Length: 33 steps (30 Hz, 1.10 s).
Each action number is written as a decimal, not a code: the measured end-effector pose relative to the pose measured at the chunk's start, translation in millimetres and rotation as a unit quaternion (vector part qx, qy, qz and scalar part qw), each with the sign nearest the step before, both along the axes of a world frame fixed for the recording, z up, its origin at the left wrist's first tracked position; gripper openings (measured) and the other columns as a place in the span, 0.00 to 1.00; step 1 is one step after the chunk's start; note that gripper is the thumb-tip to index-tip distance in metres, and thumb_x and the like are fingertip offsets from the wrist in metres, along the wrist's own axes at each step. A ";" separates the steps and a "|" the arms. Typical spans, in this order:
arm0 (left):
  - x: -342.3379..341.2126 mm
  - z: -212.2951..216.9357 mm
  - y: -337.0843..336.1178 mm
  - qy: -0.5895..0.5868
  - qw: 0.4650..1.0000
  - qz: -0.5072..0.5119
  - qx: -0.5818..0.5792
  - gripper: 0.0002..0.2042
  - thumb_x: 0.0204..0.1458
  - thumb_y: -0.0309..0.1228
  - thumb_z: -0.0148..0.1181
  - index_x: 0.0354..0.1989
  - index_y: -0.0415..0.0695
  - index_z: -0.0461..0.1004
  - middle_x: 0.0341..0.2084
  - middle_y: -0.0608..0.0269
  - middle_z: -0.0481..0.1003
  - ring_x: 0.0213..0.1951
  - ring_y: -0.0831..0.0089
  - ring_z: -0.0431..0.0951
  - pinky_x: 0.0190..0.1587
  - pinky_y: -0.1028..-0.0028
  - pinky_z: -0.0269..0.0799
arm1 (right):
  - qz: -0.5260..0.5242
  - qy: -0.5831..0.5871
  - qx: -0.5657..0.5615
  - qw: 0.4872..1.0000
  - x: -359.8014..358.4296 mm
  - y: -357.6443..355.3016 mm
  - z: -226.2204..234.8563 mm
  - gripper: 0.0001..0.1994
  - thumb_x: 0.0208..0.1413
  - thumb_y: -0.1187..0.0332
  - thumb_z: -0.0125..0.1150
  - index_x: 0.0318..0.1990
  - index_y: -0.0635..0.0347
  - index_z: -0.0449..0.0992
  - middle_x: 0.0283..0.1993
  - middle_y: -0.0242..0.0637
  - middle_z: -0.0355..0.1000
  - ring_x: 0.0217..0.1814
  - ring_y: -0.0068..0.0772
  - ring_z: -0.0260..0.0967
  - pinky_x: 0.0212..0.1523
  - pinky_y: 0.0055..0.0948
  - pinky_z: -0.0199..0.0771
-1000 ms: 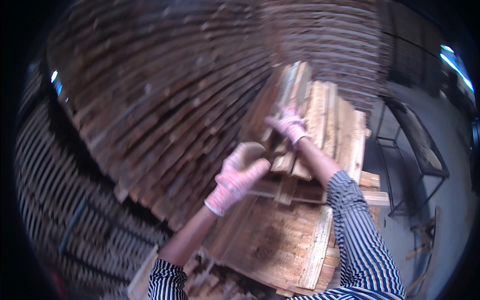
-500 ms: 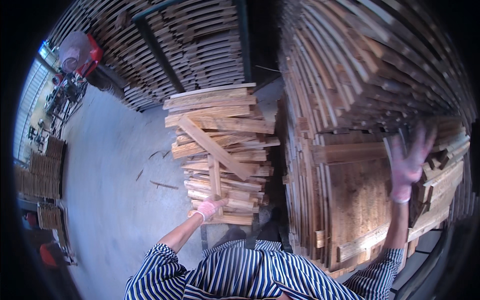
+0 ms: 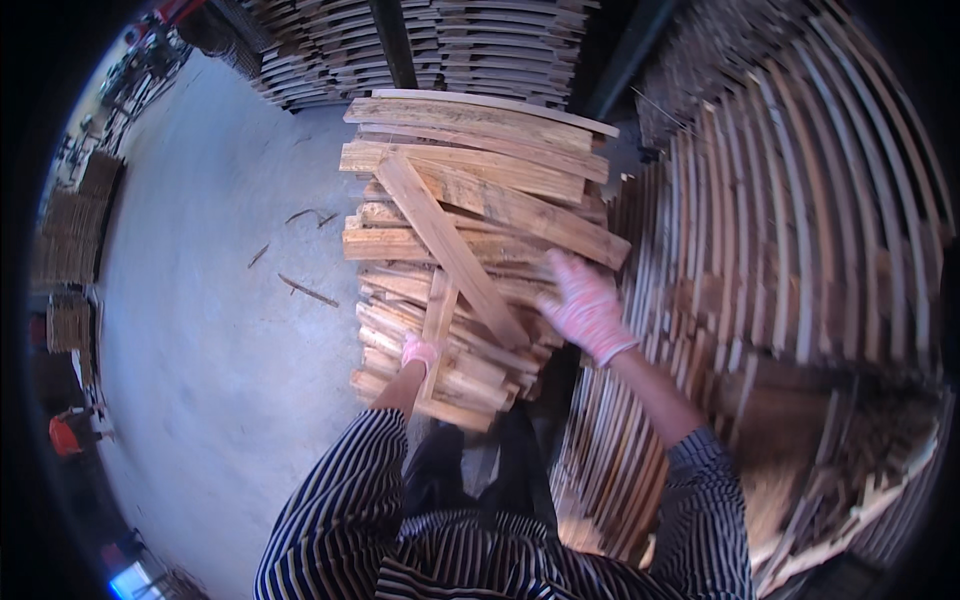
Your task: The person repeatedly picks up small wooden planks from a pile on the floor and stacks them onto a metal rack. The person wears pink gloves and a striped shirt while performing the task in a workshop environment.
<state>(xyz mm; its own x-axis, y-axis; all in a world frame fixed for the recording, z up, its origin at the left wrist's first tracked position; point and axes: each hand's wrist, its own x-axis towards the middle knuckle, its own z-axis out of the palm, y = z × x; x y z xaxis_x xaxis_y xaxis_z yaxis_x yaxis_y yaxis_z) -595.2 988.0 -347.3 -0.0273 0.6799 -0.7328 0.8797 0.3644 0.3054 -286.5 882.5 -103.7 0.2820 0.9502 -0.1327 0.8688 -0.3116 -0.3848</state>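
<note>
A pile of rough wooden boards (image 3: 480, 165) lies in front of me, most of them crosswise. One longer board (image 3: 450, 250) slants over the top, from upper left to lower right. Below it a short narrow board (image 3: 439, 315) points toward me. My left hand (image 3: 421, 351), in a pink-and-white glove, is closed at the near part of this short board; its fingers are partly hidden. My right hand (image 3: 583, 306), gloved alike and a little blurred, is open over the pile's right edge, fingers apart, close to the slanting board's lower end. It holds nothing.
Tall stacks of boards (image 3: 800, 220) rise close on my right, and another stacked wall (image 3: 500, 45) stands behind the pile. Dark posts (image 3: 393, 45) stand there. Bark scraps (image 3: 308, 291) lie on the grey floor (image 3: 220, 230); smaller stacks (image 3: 70, 235) line the far left.
My right hand has swung left from the right-hand stack to the pile's right edge. My left hand stays at the short board. The view has turned to the right and the pile looks nearer.
</note>
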 end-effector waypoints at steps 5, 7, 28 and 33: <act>28.3 -24.1 -2.2 0.030 0.999 -0.018 0.041 0.55 0.37 0.42 0.79 0.70 0.32 0.50 0.58 0.37 0.71 0.59 0.49 0.74 0.62 0.62 0.70 | -0.056 0.069 0.002 0.996 -77.8 54.4 -126.4 0.53 0.42 0.52 0.77 0.72 0.60 0.50 0.56 0.59 0.68 0.57 0.57 0.70 0.55 0.48 0.74; 18.9 -40.5 -0.5 0.023 0.998 0.006 0.050 0.49 0.37 0.40 0.78 0.67 0.33 0.55 0.56 0.39 0.73 0.58 0.49 0.75 0.60 0.62 0.72 | -0.126 0.081 0.009 0.989 -112.1 72.1 -163.9 0.55 0.40 0.56 0.79 0.73 0.59 0.49 0.50 0.53 0.69 0.50 0.57 0.71 0.50 0.50 0.73; 160.4 73.1 53.2 -0.544 0.668 0.500 0.089 0.46 0.59 0.54 0.60 0.76 0.46 0.39 0.72 0.52 0.51 0.72 0.59 0.51 0.74 0.59 0.48 | 0.028 -0.181 0.067 0.981 54.2 99.8 -92.3 0.34 0.41 0.68 0.68 0.61 0.57 0.67 0.58 0.45 0.67 0.59 0.51 0.65 0.54 0.48 0.72; 173.1 56.2 32.5 -0.652 0.593 0.468 -0.065 0.56 0.51 0.75 0.46 0.78 0.55 0.28 0.77 0.53 0.32 0.77 0.55 0.35 0.76 0.48 0.33 | 0.025 0.001 -0.061 0.998 6.8 83.4 -79.0 0.36 0.35 0.67 0.74 0.55 0.67 0.67 0.49 0.50 0.69 0.54 0.49 0.68 0.53 0.42 0.73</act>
<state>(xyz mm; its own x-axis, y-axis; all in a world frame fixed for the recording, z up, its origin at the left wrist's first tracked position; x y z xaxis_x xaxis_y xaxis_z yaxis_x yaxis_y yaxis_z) -422.1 1020.4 -291.1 0.3001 0.7492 -0.5904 -0.6787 0.6026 0.4197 -279.7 966.0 -182.7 0.2335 0.9401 -0.2484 0.8838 -0.3117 -0.3489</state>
